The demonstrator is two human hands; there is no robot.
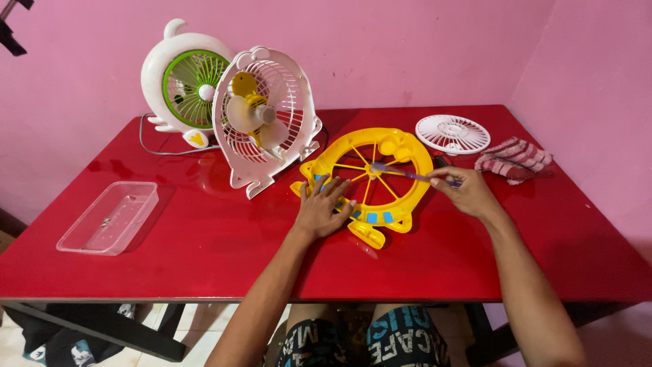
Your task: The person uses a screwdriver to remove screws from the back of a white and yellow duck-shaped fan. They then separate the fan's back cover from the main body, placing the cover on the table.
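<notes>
**Yellow fan shell under my fingers**

My left hand (324,207) presses flat, fingers spread, on the round yellow plastic fan housing (370,180); it looks light, stiff and brittle at the spokes, best gripped by the rim. My right hand (464,191) pinches a slim purple screwdriver (406,174) aimed at the hub. Blue square stickers (379,217) sit beside my left fingertips. Beyond my right knuckles lies 1 white round grille (452,133).

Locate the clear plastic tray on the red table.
The clear plastic tray sits on the table's left side, near the front edge, below the white-and-green fan.

Bare forearms without sleeves, left hand (324,207), right hand (468,192), dark shorts (370,340) with teal lettering
</notes>
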